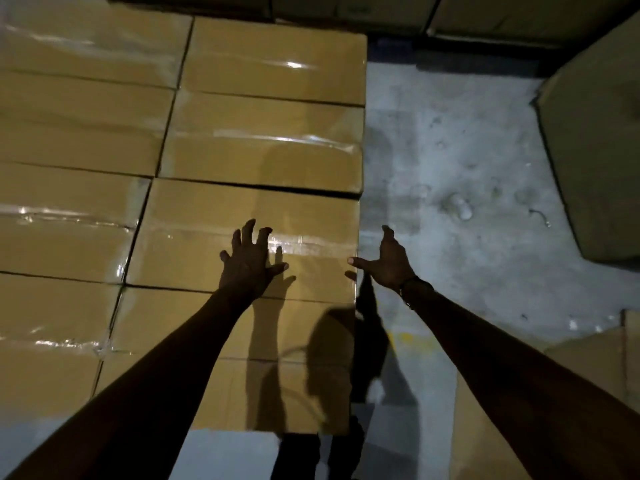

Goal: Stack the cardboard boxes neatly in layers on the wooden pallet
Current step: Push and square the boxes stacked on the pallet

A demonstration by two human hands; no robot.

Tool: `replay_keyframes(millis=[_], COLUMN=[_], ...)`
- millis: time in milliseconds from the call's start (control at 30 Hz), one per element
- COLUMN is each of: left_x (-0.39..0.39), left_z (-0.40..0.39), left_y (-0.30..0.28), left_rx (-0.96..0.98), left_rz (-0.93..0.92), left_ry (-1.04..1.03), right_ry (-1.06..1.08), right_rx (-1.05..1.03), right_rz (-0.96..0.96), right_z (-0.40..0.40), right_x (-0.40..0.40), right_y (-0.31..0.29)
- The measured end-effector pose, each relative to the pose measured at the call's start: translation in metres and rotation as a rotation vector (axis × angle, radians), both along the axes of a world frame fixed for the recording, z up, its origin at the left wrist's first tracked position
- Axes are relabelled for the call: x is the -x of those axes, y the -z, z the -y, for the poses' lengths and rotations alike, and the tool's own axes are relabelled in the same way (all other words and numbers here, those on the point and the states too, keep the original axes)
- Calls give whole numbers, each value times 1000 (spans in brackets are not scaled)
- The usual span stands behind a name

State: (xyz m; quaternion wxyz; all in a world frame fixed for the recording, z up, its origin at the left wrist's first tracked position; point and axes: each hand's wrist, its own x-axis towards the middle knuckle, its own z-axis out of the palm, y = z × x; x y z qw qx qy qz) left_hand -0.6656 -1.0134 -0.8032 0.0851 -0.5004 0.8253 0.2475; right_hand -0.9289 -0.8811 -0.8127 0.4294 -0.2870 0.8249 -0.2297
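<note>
Step in hand looks like squaring up a layer: both hands hover at the right edge of a tan, tape-sealed cardboard box in the near right column of the stack. The left hand is above that box's top, fingers spread apart and straight, gripping nothing; whether the palm touches the cardboard cannot be told, though a shadow falls just beside it. The right hand is off the box's right side, over the grey concrete floor, fingers apart, thumb pointing at the box's upper right edge and close to it; contact unclear. A dark wristband sits on the right wrist.

The boxes lie flat in two columns, touching edge to edge. The wooden pallet is hidden beneath them. More brown cartons stand well apart on the right.

Next move likely calls for pressing the box's side inward to align it with its neighbours, or turning away to fetch another box.
</note>
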Motion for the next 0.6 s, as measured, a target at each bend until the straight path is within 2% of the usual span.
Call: replay_keyframes(millis=[133, 233, 333, 600], left_x=[32, 51, 70, 120], left_z=[33, 58, 84, 128], left_y=[-20, -23, -14, 49], left_rx=[53, 109, 101, -12], left_rz=[-37, -62, -92, 14], left_ry=[42, 76, 68, 62], right_ry=[-26, -29, -60, -157], right_rx=[29, 66, 56, 37], right_rz=[-63, -80, -72, -23], right_z=[32, 55, 82, 136], right_x=[16, 25, 41, 85], right_y=[-29, -26, -7, 56])
